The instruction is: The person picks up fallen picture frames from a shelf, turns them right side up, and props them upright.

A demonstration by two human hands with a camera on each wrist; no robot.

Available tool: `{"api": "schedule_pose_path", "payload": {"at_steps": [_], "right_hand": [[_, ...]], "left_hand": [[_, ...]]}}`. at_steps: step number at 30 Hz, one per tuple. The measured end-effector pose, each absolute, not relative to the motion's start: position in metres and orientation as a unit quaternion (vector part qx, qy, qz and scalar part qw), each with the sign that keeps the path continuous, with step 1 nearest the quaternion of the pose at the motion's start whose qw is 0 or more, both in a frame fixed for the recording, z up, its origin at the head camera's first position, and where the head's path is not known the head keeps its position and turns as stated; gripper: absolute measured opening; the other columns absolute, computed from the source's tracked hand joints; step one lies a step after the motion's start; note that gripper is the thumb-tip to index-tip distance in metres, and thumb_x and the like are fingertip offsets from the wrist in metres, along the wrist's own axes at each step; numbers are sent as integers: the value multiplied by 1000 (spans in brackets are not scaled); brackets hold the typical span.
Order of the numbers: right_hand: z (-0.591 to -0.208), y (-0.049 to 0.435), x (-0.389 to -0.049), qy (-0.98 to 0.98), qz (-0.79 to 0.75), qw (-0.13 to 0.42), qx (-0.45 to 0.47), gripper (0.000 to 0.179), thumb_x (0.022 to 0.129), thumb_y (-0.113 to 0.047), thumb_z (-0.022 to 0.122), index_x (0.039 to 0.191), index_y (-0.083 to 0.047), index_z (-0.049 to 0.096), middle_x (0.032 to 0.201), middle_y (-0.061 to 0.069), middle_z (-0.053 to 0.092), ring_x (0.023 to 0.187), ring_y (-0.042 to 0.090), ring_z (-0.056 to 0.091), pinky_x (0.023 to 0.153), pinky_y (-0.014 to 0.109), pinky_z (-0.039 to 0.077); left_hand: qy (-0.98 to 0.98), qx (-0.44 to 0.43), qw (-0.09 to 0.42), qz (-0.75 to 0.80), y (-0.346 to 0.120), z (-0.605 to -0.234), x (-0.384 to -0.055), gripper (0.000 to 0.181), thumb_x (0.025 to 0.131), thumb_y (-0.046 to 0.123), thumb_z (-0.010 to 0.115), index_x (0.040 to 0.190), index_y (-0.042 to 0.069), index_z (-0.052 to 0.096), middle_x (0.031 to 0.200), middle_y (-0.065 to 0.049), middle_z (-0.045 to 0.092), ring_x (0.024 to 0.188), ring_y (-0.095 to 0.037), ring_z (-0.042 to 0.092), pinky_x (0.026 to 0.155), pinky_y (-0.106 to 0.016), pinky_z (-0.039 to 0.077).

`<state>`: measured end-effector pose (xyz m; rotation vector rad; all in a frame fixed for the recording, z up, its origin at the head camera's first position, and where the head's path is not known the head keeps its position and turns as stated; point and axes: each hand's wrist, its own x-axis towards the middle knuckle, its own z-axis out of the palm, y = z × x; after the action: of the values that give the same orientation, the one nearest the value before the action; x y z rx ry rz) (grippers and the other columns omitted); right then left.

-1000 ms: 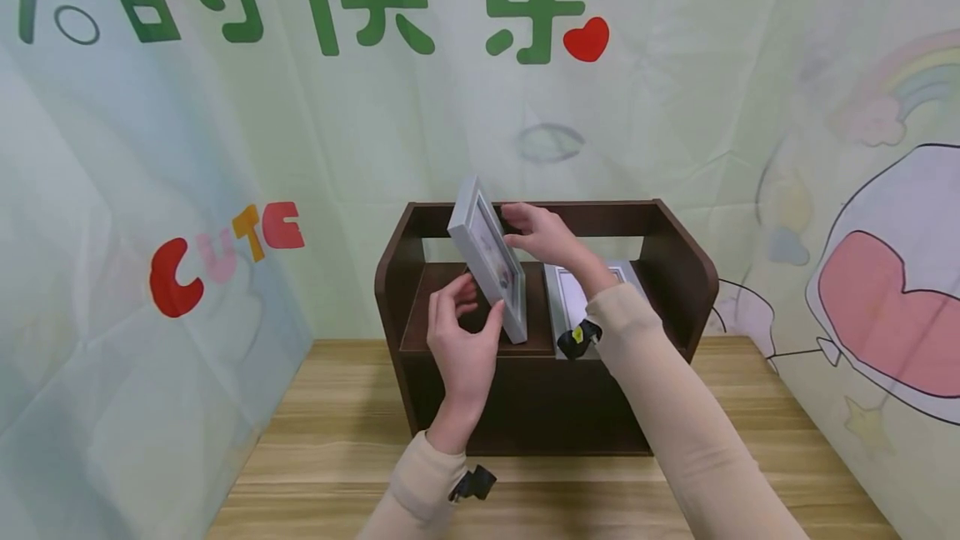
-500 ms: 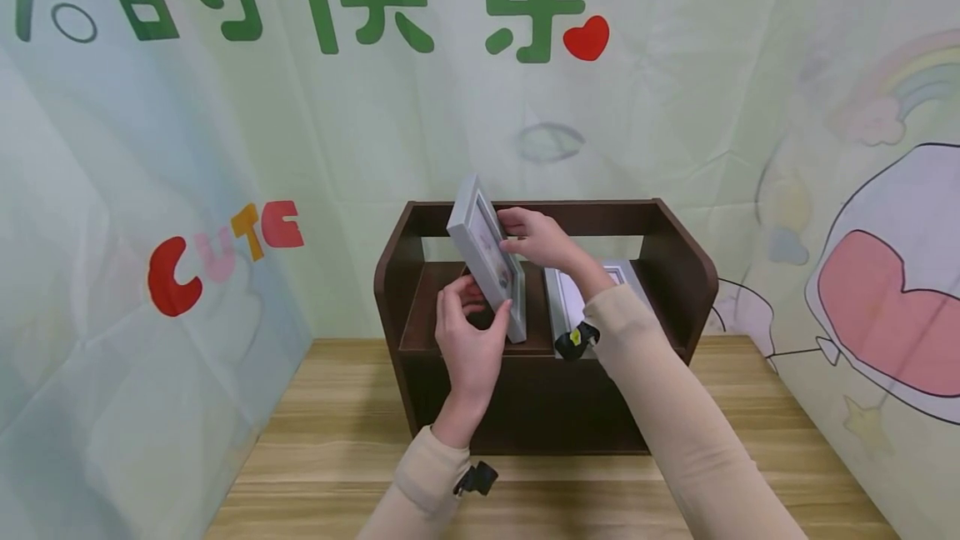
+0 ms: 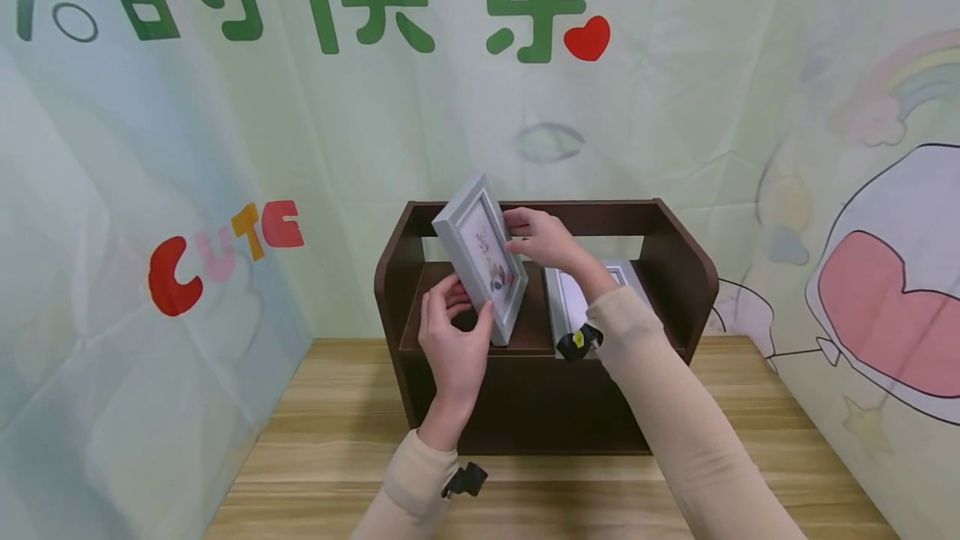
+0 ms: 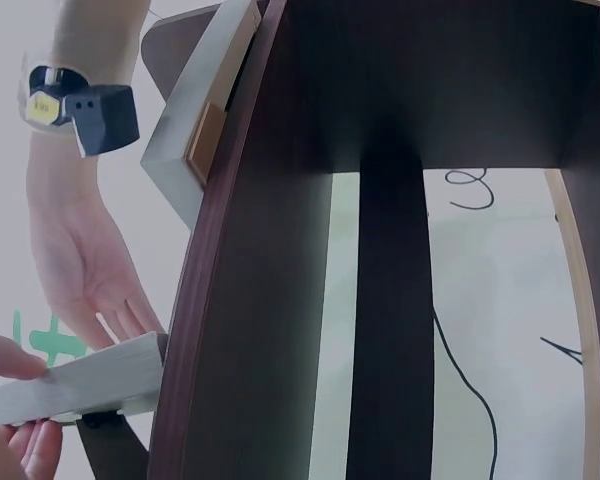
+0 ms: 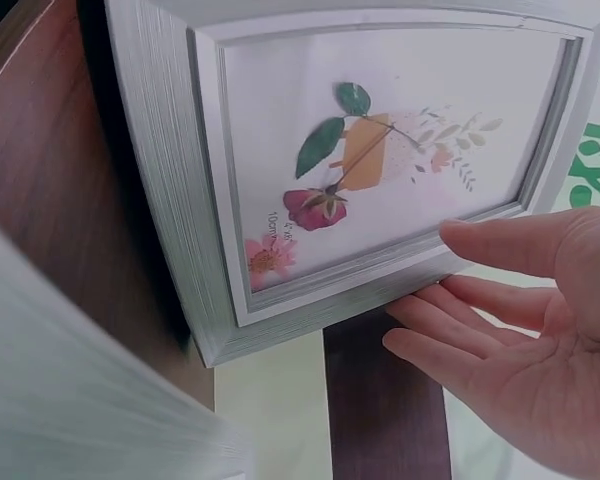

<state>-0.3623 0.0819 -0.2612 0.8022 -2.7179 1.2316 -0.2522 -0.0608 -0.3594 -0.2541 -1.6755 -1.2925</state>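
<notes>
A grey photo frame (image 3: pixel 467 233) with a pressed-flower picture stands tilted on the upper board of a dark brown shelf (image 3: pixel 555 402). My left hand (image 3: pixel 454 350) holds its lower left edge, thumb in front and fingers behind. In the left wrist view, the thumb and fingers pinch the frame's pale edge (image 4: pixel 105 375). At its far right edge is my right hand (image 3: pixel 546 237). The right wrist view has that thumb over the front border and the other fingers (image 5: pixel 450 320) under the edge, by the flower picture (image 5: pixel 380 150).
A second grey photo frame (image 3: pixel 557 298) lies leaning back on the shelf's right side, below my right forearm. Raised brown side panels (image 3: pixel 678 273) bound the shelf, with a rail across its back. It stands on a wood-grain table (image 3: pixel 337 415) before a printed cloth backdrop (image 3: pixel 360 132).
The held photo frame has turned so its picture faces more toward the head camera. My left hand has shifted slightly left with it; my right hand stays nearly in place at the far edge.
</notes>
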Motion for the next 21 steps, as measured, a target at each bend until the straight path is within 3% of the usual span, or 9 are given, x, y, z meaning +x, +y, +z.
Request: {"api": "schedule_pose_path", "payload": {"at_steps": [7,21], "right_hand": [[-260,83,-358,-884,403,23,236,53,88,-8,64,137,0,46,137,18,51,126,30,51,100,40,47],[-258,90,-347,-893,402,27,202,52,88,-8,65,136,0,47,134,18,54,122,30,54,96,39,50]], "left_hand": [[-698,-92,484,-520,-70,-359,-253,48,77,7,77,122,5,59,105,-11,59,95,-18,62,79,-26,56],[-689,-90,503,-513,-93,-357,-265,46,76,-1,75,121,0,62,103,-18,62,94,-26,65,78,-32,57]]}}
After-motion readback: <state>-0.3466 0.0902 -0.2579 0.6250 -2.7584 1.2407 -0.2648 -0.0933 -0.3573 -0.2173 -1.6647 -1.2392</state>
